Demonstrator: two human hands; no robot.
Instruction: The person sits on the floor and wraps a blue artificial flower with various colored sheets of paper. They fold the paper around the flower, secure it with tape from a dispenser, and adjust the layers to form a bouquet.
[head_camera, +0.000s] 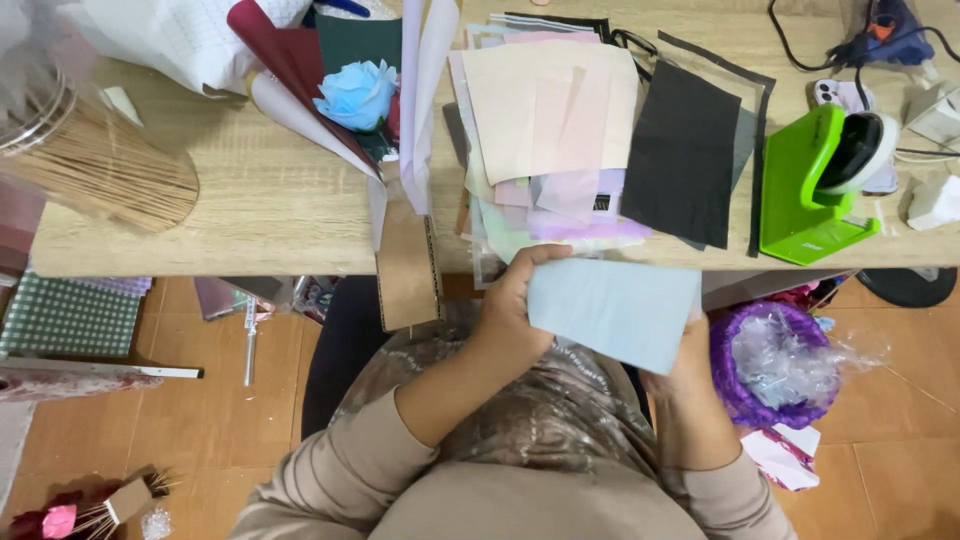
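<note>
Just below the wooden table (270, 215), the pale blue sheet (615, 310) lies long-axis sideways — left hand (515, 300) and right hand (680, 365) pinching its ends.

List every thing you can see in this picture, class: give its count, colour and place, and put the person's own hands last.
paper sheet: one, pale blue, held in front of the table edge
paper stack: one pile, pink, cream and lilac, table centre
dark sheets: a few, black, right of the stack
tape dispenser: one, green, table right
paper flower: one, light blue, table top centre-left
wooden sticks: one bundle, tan, table left
glue gun: one, blue, top right corner
basket: one, purple, floor right
table: one, light wood
left hand: one, grips sheet's left edge
right hand: one, mostly hidden behind sheet
</note>
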